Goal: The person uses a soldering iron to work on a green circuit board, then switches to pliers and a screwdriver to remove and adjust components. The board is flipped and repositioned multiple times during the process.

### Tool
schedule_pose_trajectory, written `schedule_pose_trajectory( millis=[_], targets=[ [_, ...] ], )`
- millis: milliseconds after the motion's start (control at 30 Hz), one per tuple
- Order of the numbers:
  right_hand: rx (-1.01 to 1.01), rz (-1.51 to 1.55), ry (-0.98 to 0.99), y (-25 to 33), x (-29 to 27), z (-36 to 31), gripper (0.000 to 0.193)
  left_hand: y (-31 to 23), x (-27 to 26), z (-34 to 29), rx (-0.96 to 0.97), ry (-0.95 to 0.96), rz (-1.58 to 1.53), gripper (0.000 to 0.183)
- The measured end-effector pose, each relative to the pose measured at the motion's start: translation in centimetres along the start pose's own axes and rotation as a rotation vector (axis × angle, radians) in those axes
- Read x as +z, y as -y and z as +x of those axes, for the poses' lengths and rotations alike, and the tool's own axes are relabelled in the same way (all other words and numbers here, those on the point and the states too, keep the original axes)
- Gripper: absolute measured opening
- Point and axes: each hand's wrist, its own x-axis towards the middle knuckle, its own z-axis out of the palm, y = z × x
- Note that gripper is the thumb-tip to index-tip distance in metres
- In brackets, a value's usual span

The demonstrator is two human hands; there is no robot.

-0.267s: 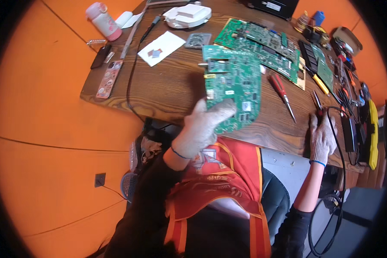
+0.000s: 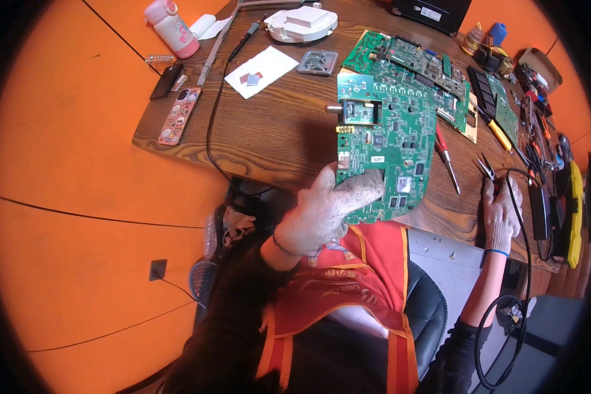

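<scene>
Where the left hand holds on: the gloved left hand is closed on the lower left edge of a green circuit board, thumb laid across the component face; its fingers behind are hidden.
Board position: raised at the front edge of the wooden table, lower end above the red apron, components facing up toward the wearer.
Board handling: probably light and stiff — a thin plate that should not sag, though its small chips and solder joints look easy to damage; the glove likely gives decent grip.
Best hold: by the bare rims, ideally two opposite edges, with the thumb off the chips and no pull on the metal connector jutting from the left side.
Right hand: the gloved right hand rests by the table's front edge, fingers part-curled at a pair of pliers — whether it grips them cannot be told; a black cable runs over it.
Between the hands: a red screwdriver, beside the board.
Farther back: overlapping green boards, a clear tray of small metal parts and a white rounded device.
</scene>
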Motion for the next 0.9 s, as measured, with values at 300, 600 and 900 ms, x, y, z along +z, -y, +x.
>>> schedule_pose_trajectory(
  millis=[300,600,900],
  targets=[
    [-0.080,0.302,0.073,-3.2,1.0,0.1,0.058,-1.1,-1.0,-1.4,-0.498,0.156,-1.228,0.057],
    [-0.102,0.334,0.119,-3.8,-0.1,-0.4,0.049,0.4,-0.1,-2.4,-0.231,0.372,-1.867,0.047],
    [-0.093,0.276,0.022,-3.0,-0.7,-1.3,0.044,-3.9,-0.3,-1.7,-0.208,0.066,-0.624,0.043]
  ],
)
